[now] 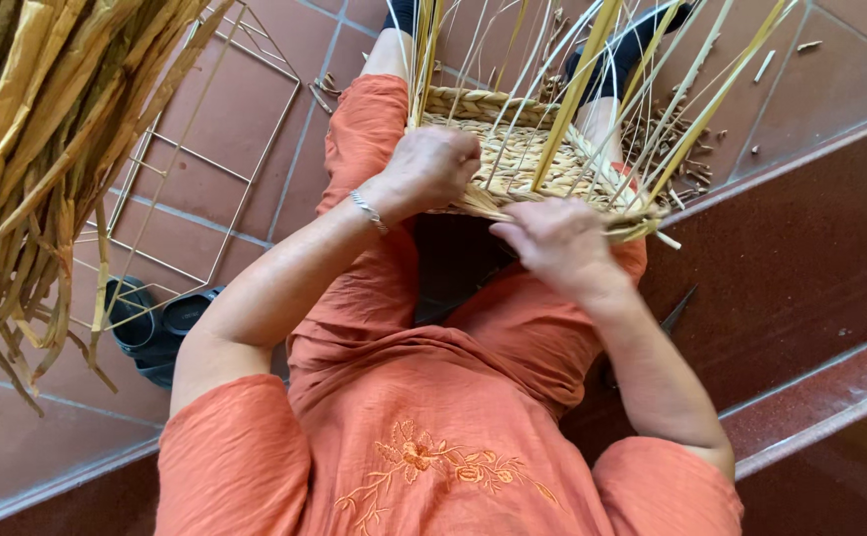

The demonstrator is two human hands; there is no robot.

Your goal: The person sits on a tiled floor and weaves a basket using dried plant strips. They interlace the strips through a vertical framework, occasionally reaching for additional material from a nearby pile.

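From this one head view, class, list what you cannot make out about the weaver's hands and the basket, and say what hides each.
- Left hand: fingertips curled into the woven basket, so its grip is hidden.
- Right hand: palm faces away; what it pinches is covered by its own fingers.
- Basket's near edge: behind both hands.
- Upright straw strands: tops cut off by the top edge.
- Dried leaf bundle: cut off top left.

We found the scene evenly lit by soft daylight, bright without harsh glare. A faint sheen lay on the polished dark red step (800,258). Shadows were weak and diffuse. Focus held centrally; the dried leaves (46,129) at the left edge appeared slightly blurred and stretched.
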